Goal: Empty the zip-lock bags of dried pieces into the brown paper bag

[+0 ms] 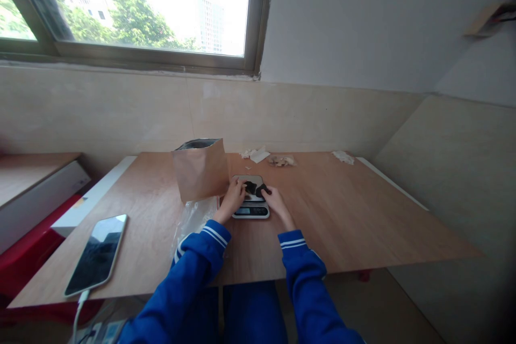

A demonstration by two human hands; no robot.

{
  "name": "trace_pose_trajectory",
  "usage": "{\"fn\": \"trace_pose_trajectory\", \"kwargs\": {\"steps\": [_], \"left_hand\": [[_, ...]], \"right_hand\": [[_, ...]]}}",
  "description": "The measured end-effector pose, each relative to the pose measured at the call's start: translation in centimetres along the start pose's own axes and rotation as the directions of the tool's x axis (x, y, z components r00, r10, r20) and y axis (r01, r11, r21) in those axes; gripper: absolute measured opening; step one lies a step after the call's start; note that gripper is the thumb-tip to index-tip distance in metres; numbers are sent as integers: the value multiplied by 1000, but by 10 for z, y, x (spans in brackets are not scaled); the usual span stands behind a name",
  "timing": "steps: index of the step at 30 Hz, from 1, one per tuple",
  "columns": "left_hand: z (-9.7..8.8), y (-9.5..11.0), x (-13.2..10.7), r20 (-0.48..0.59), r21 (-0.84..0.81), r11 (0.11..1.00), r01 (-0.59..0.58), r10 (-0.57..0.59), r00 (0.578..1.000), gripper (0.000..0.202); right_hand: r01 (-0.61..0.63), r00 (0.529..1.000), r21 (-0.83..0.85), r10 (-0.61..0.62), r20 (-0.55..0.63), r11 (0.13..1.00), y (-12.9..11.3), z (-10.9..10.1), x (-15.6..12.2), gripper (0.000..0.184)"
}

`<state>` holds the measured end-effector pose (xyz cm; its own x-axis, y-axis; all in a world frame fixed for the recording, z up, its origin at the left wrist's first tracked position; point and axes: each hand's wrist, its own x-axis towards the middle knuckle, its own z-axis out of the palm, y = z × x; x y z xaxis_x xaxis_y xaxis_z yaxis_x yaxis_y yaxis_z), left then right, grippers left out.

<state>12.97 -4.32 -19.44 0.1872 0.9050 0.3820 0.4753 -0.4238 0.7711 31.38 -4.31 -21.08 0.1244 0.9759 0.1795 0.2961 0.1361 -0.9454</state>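
A small kitchen scale (250, 213) with a lit display lies on the table in front of me. Over its plate, my left hand (234, 194) has its fingers closed at the edge of a dark, irregular piece (250, 187). From the other side, my right hand (276, 199) pinches a second black piece (261, 190) between thumb and fingers. What these black pieces are is too small to make out. Just left of the scale stands an open brown paper pouch (203, 172) with a silvery lining. A clear plastic bag (197, 217) lies below it, beside my left wrist.
A phone (99, 255) on a white cable lies at the left of the wooden table (346, 215). Behind the scale are a clear packet of brownish pieces (281, 161) and white scraps (258, 155). More white scraps (343, 157) lie at the back right.
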Motion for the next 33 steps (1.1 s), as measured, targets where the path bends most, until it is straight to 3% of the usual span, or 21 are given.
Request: {"fn": "trace_pose_trajectory", "kwargs": {"steps": [6,8,11,14,16,18,19,21,23,26,29,33], "left_hand": [[-8,12,0,-29,-7,997,78,-78,997,33],[-19,26,-2,-32,11,999,42,-41,999,32],[-48,61,-7,-123,59,993,-101,108,987,30],[-92,100,-6,-319,178,960,-217,265,910,28],[-124,114,0,-476,291,941,-170,297,828,28],[-151,115,10,-557,375,923,-81,294,777,29],[-161,110,15,-550,407,913,-43,282,786,29],[-175,96,23,-384,499,866,-25,247,890,29],[-182,83,27,-224,614,789,-29,210,952,33],[-189,78,26,-156,704,710,12,138,978,41],[-199,88,26,-108,715,697,48,42,993,40],[-203,96,39,53,613,788,-58,32,998,24]], "right_hand": [[-11,994,-76,3,-114,997,3,4,1,32],[11,984,-116,-31,-175,993,4,4,1,35],[60,945,-156,-106,-311,986,12,0,-6,29],[49,907,-161,-112,-405,986,28,-11,-19,27],[29,903,-166,-97,-418,986,38,-19,-29,27],[21,912,-165,-86,-401,986,44,-25,-36,26],[20,917,-161,-82,-390,987,45,-27,-39,26],[24,926,-153,-80,-369,988,45,-28,-42,25],[32,933,-152,-84,-351,988,43,-27,-42,23],[42,938,-159,-94,-332,986,41,-25,-41,22],[43,943,-163,-94,-320,986,42,-25,-41,23],[39,949,-160,-87,-304,986,45,-27,-41,23]]}}
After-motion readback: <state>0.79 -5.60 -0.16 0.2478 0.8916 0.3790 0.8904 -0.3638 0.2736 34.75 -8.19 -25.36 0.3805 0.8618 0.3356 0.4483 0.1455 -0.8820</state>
